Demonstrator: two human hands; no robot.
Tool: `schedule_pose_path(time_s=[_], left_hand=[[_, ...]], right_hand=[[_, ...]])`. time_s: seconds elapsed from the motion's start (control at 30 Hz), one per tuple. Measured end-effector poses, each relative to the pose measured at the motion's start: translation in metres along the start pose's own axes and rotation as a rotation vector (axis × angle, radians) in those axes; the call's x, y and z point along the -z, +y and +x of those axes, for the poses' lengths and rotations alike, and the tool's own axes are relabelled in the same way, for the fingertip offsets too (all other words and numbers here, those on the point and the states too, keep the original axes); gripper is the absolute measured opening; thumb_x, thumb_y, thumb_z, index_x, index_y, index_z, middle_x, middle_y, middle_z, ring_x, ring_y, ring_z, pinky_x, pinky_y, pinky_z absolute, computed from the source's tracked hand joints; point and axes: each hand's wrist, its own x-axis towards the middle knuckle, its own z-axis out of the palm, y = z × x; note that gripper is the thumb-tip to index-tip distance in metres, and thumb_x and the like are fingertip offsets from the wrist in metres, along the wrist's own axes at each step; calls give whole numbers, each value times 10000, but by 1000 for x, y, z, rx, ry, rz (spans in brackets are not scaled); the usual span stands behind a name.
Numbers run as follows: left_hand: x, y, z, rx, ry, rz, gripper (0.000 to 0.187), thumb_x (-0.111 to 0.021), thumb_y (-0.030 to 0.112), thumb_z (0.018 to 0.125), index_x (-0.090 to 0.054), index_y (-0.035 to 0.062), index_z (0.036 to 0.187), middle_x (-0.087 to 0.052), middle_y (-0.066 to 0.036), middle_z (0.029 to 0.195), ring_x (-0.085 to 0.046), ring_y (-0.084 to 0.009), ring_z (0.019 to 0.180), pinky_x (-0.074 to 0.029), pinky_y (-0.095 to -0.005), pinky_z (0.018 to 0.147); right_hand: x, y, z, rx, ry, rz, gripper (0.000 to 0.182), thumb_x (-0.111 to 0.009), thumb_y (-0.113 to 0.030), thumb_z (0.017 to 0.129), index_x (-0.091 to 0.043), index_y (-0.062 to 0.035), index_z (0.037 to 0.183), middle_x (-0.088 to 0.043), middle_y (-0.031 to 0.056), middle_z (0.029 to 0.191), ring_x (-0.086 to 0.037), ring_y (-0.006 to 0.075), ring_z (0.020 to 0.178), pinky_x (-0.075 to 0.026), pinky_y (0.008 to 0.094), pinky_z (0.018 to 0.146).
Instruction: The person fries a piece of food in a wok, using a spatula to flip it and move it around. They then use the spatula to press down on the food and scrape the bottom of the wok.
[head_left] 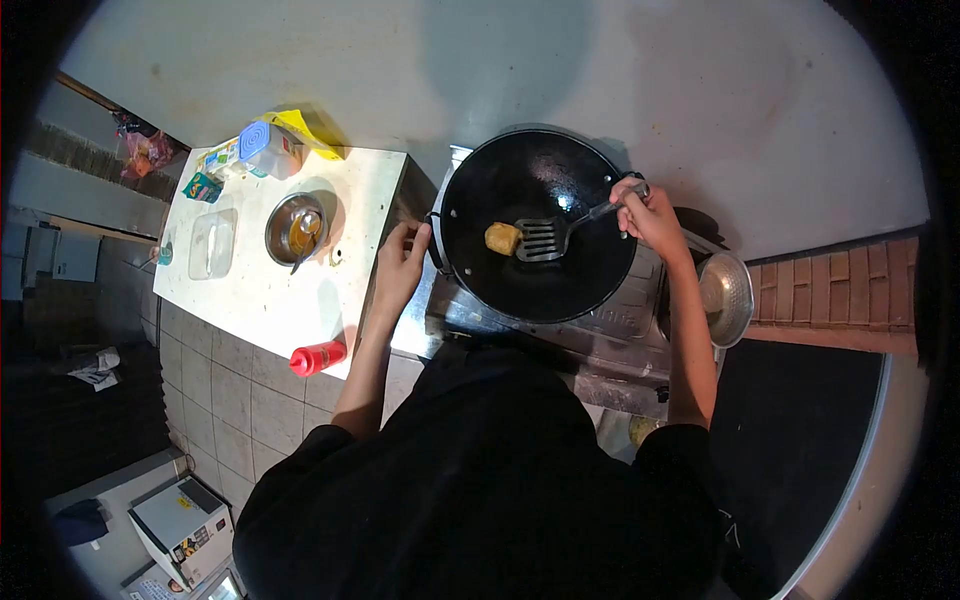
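A black wok [545,285] sits on the metal stove [620,310]. Inside it, a golden-brown piece of food [502,238] lies left of the centre, touching the front edge of a slotted spatula [543,240]. My right hand [645,212] is closed round the spatula's handle, above the wok's right rim. At the wok's left side, my left hand [402,258] is beside the loop handle [436,243], its thumb pointing up near it. Whether the fingers grip the handle is hard to make out.
On the white table [270,300] at the left stand a metal bowl [297,230] with a spoon, a clear plastic container [213,245], a blue-lidded tub [268,150], a yellow packet [305,130] and a red bottle [318,358]. A metal strainer or lid [725,298] lies right of the wok.
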Motion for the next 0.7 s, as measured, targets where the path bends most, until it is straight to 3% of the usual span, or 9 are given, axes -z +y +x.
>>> schedule_pose_path(time_s=[0.2,0.5,0.6,0.7], left_hand=[[-2,-5,0,7,5,-16,389,-620,331,1039,-663,-50,1102,-715,-141,929,-661,-182,797,-515,-321,722],[-3,-18,3,-57,7,45,254,-673,211,991,-652,-32,1063,-669,-142,893,-629,-202,758,-495,-335,694],[-2,-16,4,-61,4,42,246,-669,204,992,-650,-34,1048,-662,-139,879,-619,-198,751,-489,-337,688],[-2,-14,3,-46,4,46,243,-670,201,991,-648,-38,1031,-659,-140,878,-611,-196,744,-485,-338,682]], right_hand=[[1,-6,0,-1,21,80,215,-518,-206,1017,-649,-57,936,-590,33,593,-433,56,449,-332,239,455],[-3,-10,-1,11,18,142,211,-528,-221,1027,-646,-62,954,-601,40,609,-446,54,455,-322,223,445],[-8,-10,1,59,35,143,244,-514,-234,1061,-610,-34,962,-575,58,603,-396,48,428,-278,227,412],[-11,-13,1,61,38,178,221,-527,-227,1035,-643,-58,952,-608,40,626,-470,53,469,-331,217,445]])
